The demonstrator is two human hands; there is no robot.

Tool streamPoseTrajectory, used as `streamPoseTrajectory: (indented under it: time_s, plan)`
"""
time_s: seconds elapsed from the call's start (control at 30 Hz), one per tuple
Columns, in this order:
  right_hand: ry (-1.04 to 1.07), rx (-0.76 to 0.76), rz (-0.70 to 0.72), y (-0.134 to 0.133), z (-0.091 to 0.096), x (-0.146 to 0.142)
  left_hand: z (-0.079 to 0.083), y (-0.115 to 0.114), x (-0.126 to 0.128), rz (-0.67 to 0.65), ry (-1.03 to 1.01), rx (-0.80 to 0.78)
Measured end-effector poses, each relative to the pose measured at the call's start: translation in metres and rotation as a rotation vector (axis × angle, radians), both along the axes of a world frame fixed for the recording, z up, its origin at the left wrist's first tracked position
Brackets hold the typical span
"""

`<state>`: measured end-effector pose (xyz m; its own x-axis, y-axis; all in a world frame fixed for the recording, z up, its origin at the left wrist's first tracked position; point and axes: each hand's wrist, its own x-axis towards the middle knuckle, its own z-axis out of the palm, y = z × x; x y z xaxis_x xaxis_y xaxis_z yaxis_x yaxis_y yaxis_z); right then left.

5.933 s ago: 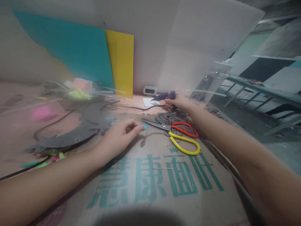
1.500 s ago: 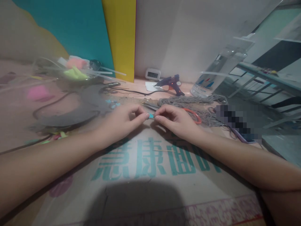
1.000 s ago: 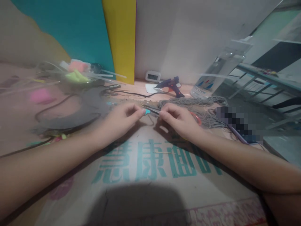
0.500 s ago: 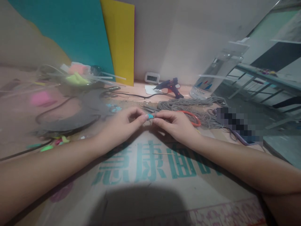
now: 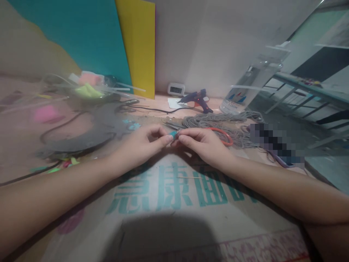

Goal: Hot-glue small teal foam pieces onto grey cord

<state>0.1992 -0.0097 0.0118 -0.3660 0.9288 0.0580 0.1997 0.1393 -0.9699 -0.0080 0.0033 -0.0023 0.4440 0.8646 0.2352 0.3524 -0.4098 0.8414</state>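
My left hand and my right hand meet over a sheet of cardboard with green printed characters. Both pinch one small teal piece between thumb and fingertips, just above the cardboard. A bundle of grey cord lies right behind my right hand, with the orange handle of a pair of scissors showing beside my knuckles. A thin pin lies on the cardboard below the hands.
A blue glue gun and a small white clock stand at the back by the wall. Teal and yellow sheets lean against it. Grey foam shapes, black cable and colourful scraps lie left. A clear bottle stands at the right.
My right hand left the glue gun at the back and came to the teal piece. Over the last second both hands shifted only slightly while pinching it.
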Motion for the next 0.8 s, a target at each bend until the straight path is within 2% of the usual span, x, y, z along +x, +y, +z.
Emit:
streamPoseTrajectory:
  time_s: [0.1,0.33,0.5,0.57,0.7,0.8]
  plan:
    - [0.03,-0.033,0.003,0.0,-0.001,0.0,-0.001,-0.001,0.0,0.004,0.042,0.024]
    - [-0.052,-0.039,0.02,0.001,0.001,0.003,-0.001,-0.001,0.0,-0.059,0.083,0.073]
    - [-0.113,-0.101,0.068,0.002,0.002,0.006,-0.003,0.003,-0.003,-0.046,-0.097,-0.037]
    - [-0.142,-0.08,0.126,0.001,0.003,0.005,-0.005,0.004,-0.005,-0.087,-0.097,-0.054]
    - [-0.197,-0.04,0.227,-0.003,0.007,0.002,-0.007,0.007,-0.005,-0.216,0.045,0.098]
    - [-0.225,-0.042,0.249,-0.004,0.009,0.002,-0.006,0.008,-0.004,-0.259,0.088,0.151]
